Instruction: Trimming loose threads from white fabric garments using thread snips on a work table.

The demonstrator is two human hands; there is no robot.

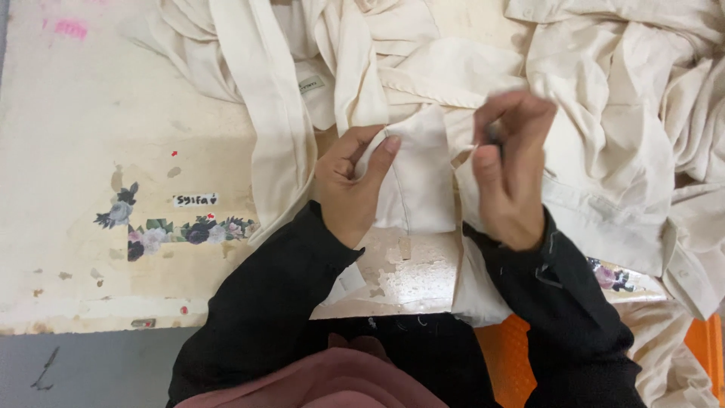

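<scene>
Pinching cream cloth (411,177) with left hand (349,189), right hand (510,174) closed round small dark tool (495,136); risk: tool nicks fabric or thumb, cloth slides off counter (91,151) edge

The left hand (349,183) pinches a folded panel of the cream garment (419,177) between thumb and fingers. The right hand (510,170) is raised just beside it, fingers curled around a small dark object that is blurred and cannot be identified. Both arms wear black sleeves (260,302). More cream fabric (627,91) lies heaped across the worn white table (91,136). Floral stickers (162,230) sit on the tabletop at left. An orange crate (510,355) shows below the table edge.
</scene>
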